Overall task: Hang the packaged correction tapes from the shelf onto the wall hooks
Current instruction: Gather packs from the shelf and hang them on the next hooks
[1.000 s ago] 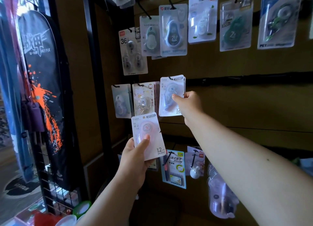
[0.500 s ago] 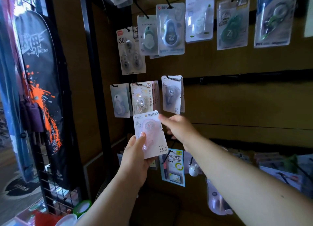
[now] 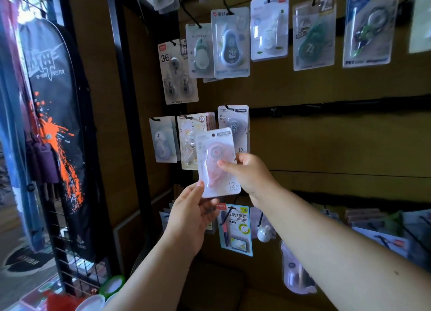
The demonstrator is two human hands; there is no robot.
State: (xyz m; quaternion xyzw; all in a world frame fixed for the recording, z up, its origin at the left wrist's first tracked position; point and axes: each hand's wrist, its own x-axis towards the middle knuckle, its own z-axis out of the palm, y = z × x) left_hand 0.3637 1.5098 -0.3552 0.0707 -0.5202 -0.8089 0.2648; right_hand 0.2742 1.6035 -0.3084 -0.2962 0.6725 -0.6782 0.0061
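A pink correction tape in a clear blister pack (image 3: 215,156) is held up in front of the brown wall. My right hand (image 3: 250,174) pinches its right edge, thumb across the front. My left hand (image 3: 191,215) holds its lower left corner between thumb and fingers. Just behind the pack hangs a grey-blue correction tape pack (image 3: 233,121) on a black wall hook (image 3: 227,107). More packaged tapes hang to its left (image 3: 163,139) and along the row above (image 3: 229,42).
A black metal post (image 3: 130,114) and a wire grid rack (image 3: 58,240) with a dark printed bag (image 3: 56,114) stand at the left. Pen packs (image 3: 236,229) hang below my hands. A shelf with more packs (image 3: 373,219) lies at the right.
My right hand came off the hanging grey-blue pack, dropped and took hold of the pink pack. Both hands then lifted the pink pack higher toward the hooks.
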